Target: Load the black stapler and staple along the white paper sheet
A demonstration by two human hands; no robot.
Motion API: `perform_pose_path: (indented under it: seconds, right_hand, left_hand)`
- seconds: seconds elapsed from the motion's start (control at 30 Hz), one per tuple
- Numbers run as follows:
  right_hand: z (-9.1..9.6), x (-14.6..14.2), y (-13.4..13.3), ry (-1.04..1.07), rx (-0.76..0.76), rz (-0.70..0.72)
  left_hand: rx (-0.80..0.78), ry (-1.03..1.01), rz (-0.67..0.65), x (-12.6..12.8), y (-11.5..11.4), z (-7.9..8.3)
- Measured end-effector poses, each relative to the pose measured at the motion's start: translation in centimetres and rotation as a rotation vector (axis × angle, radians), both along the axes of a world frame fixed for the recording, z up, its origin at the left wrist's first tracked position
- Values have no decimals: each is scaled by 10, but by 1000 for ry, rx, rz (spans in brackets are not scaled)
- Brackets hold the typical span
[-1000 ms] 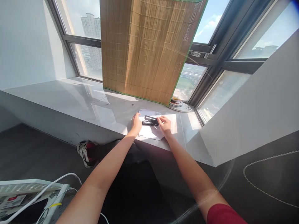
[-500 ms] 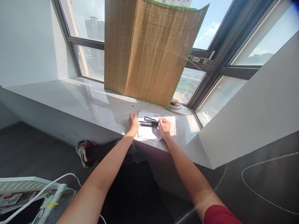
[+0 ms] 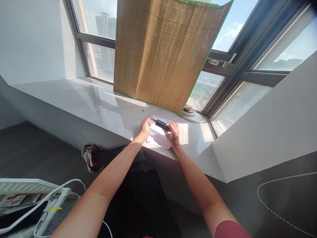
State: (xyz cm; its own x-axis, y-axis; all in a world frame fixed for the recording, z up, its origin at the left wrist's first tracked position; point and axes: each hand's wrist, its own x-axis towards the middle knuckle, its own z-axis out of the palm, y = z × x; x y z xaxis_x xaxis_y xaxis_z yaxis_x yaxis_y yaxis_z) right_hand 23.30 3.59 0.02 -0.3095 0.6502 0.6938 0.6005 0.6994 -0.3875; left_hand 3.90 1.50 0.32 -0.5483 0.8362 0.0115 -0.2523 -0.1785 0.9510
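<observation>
A black stapler [image 3: 162, 125] is held above white paper [image 3: 158, 141] on the pale window ledge. My right hand [image 3: 174, 134] is closed around its near right end. At the other end, my left hand [image 3: 145, 128] pinches a thin, narrow part that sticks out to the left; its exact shape is too small to tell. The paper lies flat under both hands, with their shadows and the stapler's shadow across it. Some dark printing shows at the paper's far edge.
A bamboo mat [image 3: 163, 59] stands against the window behind the paper. Stacked plates [image 3: 190, 113] sit to its right. A white basket [image 3: 32, 185] with cables is at lower left, and a shoe [image 3: 89, 158] is below the ledge. A cord [image 3: 272, 208] hangs at right.
The stapler was spread apart with its arms pointing left; now it looks folded together and tilted. My left hand has come to its left end, and my right hand grips more of its body.
</observation>
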Motion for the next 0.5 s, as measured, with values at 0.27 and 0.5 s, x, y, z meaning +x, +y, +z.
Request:
perform_pose_path:
  seconds: [0.27, 0.5]
  right_hand:
    - [-1, 2, -11, -229, 135, -17]
    - [-7, 0, -7, -218, 368, 71]
  left_hand:
    - [-20, -168, -260, -3, -12, 12]
    - [-125, -140, -87, 2, -2, 8]
